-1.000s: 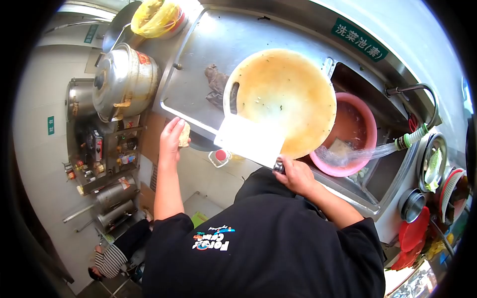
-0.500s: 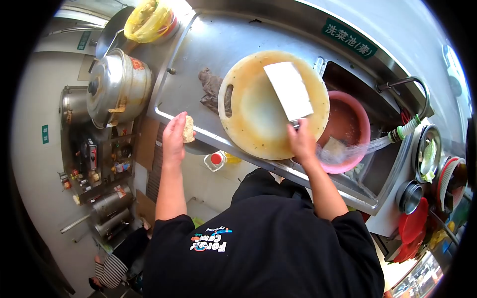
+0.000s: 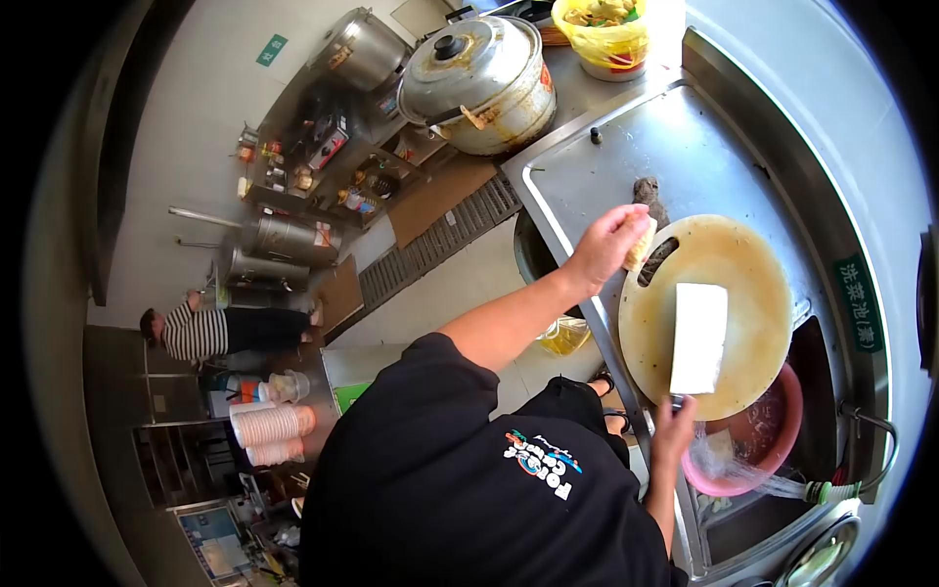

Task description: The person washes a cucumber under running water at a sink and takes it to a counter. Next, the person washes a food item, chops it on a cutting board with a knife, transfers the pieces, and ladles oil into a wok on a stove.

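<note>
My right hand (image 3: 673,430) is closed round the dark handle of a cleaver (image 3: 698,338). Its broad, bright blade is over the round cutting board (image 3: 758,284), which is stained yellow-brown and has a slot near its rim. My left hand (image 3: 614,243) grips a small pale tan piece (image 3: 641,245) with a rough surface; its kind I cannot make out. That hand is at the slotted side of the board. A crumpled dark cloth (image 3: 648,196) lies on the steel counter, partly hidden by the board.
Water runs from a green-ended hose (image 3: 831,491) into a pink basin (image 3: 794,416) in the sink. A large lidded pot (image 3: 479,88) and a yellow-bagged bucket (image 3: 611,44) stand beyond the counter. Another person (image 3: 225,331) stands farther off at left.
The view has turned to the left, so the counter appears farther right. My left hand has come near the board's slotted edge with the tan piece. The cleaver stays in my right hand.
</note>
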{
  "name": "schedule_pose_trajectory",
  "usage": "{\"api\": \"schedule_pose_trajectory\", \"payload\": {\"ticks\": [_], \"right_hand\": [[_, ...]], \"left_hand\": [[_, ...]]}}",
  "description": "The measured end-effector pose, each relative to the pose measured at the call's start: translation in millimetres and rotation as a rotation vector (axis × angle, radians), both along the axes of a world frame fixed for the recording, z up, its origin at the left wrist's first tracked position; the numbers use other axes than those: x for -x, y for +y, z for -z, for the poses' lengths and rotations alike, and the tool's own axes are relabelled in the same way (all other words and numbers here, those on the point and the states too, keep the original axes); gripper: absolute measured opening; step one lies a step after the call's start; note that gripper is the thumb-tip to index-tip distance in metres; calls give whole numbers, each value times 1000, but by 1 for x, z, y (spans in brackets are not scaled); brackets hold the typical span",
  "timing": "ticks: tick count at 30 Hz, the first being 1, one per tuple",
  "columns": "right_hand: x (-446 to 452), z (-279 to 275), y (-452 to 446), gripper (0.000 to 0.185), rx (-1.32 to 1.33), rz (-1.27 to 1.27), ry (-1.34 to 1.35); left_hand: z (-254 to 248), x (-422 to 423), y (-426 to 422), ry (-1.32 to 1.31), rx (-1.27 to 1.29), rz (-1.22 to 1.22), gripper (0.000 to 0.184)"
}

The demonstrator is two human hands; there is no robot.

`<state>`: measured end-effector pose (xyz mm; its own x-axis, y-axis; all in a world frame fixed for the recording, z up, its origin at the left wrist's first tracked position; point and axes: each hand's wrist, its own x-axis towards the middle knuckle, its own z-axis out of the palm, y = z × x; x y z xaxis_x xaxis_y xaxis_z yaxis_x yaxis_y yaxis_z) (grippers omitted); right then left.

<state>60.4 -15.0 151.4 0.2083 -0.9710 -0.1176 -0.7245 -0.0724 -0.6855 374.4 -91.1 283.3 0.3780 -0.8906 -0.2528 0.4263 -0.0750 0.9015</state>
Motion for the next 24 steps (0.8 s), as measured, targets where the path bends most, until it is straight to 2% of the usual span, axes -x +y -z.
{"api": "schedule_pose_trajectory", "payload": {"ticks": [1, 3, 4, 5, 6, 7, 8, 9, 10, 11, 13, 16, 18, 19, 20, 21, 22, 24], "right_hand": [[20, 0, -7, 34, 37, 122, 8], [40, -6, -21, 32, 10, 334, -282], [66, -46, -5, 30, -16, 481, 57], [85, -80, 6, 29, -212, 703, -5], [114, -72, 22, 30, -58, 713, 27], [129, -70, 34, 30, 108, 664, 196], [141, -60, 42, 32, -87, 841, 67], [136, -46, 39, 36, -119, 878, -142], [127, -55, 32, 41, -269, 892, -326], [124, -56, 39, 45, -300, 971, -454], [136, -69, 40, 52, -380, 973, -681], [135, -77, 51, 50, -356, 1069, -857], [158, -75, 54, 42, -138, 1088, -1106], [163, -72, 52, 42, -135, 1091, -1121], [168, -67, 49, 40, -111, 1083, -1032], [174, -62, 43, 38, -85, 1073, -950], [187, -73, 33, 32, -212, 1044, -934], [202, -70, 17, 30, -229, 1025, -968]], "left_hand": [[-1, 12, -4, 58, 24, 40, 42], [1, 19, 0, 171, -41, 106, 45], [13, 46, -12, 265, -66, 235, 44], [27, 80, -25, 356, -94, 365, 42], [28, 107, -33, 423, -145, 499, 39], [42, 133, -40, 463, -174, 577, 37], [47, 154, -46, 497, -215, 683, 37], [48, 160, -51, 451, -260, 696, 38], [53, 169, -56, 486, -314, 709, 39], [55, 190, -62, 496, -345, 815, 37], [76, 245, -66, 462, -412, 874, 31], [119, 311, -81, 551, -476, 1013, 24], [137, 367, -94, 531, -516, 995, 24], [137, 380, -101, 501, -541, 948, 24], [137, 386, -110, 540, -597, 920, 13], [138, 388, -116, 519, -596, 925, 13], [135, 390, -124, 513, -601, 942, 10], [128, 398, -133, 478, -581, 934, 7]]}}
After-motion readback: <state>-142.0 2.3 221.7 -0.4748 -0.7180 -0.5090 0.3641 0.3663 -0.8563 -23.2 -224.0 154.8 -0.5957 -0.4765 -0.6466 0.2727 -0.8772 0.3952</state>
